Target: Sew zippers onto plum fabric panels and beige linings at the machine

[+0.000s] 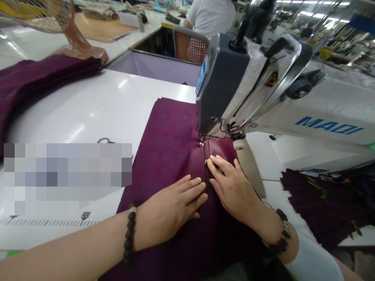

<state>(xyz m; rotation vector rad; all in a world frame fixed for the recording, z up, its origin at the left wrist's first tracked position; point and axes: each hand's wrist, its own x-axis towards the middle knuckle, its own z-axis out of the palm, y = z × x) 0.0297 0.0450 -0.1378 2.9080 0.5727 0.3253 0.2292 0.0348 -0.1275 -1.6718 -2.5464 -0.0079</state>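
Note:
A dark purple fabric panel (166, 136) lies under the presser foot (202, 143) of a sewing machine (225, 78). A zipper (207, 175) with a small gold pull (206, 161) runs down it from the foot. My left hand (172, 207) rests flat on the fabric, left of the zipper, fingers stretched toward it. On the other side my right hand (231, 185) lies over the fabric, its fingertips at the zipper beside the pull. The needle tip is too small to make out.
Folded purple fabric (49, 78) lies at the left by a fan's base (84, 52). Scissors (104, 140) sit on the white table (117, 101). More purple pieces with zippers (316, 207) are stacked right. A person (212, 17) sits beyond, before a chair back (190, 45).

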